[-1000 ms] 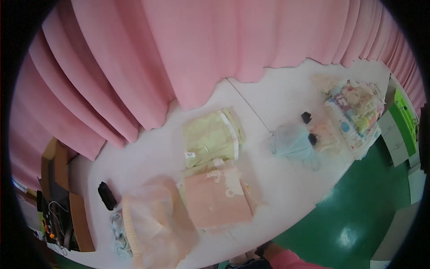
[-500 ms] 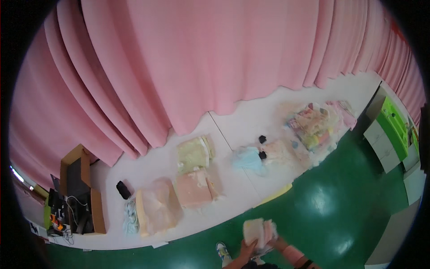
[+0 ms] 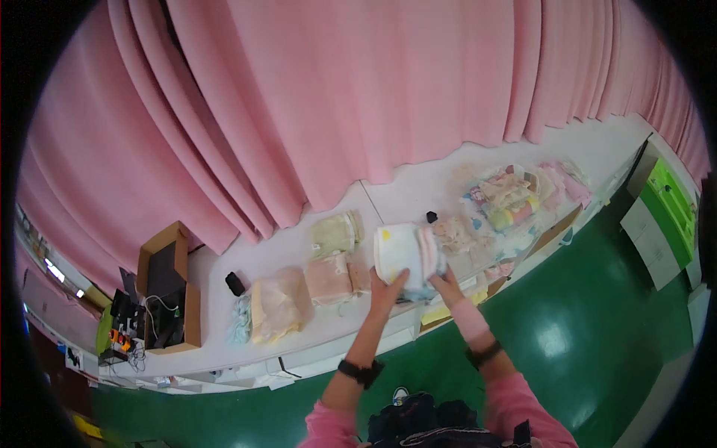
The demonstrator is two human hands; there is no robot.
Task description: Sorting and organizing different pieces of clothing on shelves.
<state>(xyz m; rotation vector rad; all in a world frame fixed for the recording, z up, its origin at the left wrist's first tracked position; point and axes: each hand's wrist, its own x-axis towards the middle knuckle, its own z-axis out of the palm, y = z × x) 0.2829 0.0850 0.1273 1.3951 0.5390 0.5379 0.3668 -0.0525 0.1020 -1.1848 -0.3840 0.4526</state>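
Hands raised: our left hand (image 3: 388, 287) and right hand (image 3: 447, 286) pinch folded white cloth (image 3: 403, 252) from below, cloth above fingertips, left nearer its middle.

Both hands (image 3: 418, 287) gripping white folded cloth (image 3: 403, 252), above white table (image 3: 418, 194)

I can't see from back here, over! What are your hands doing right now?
Left hand and right hand both gripping the folded white cloth, raised above the white table. Folded stacks below. Nothing blocking.
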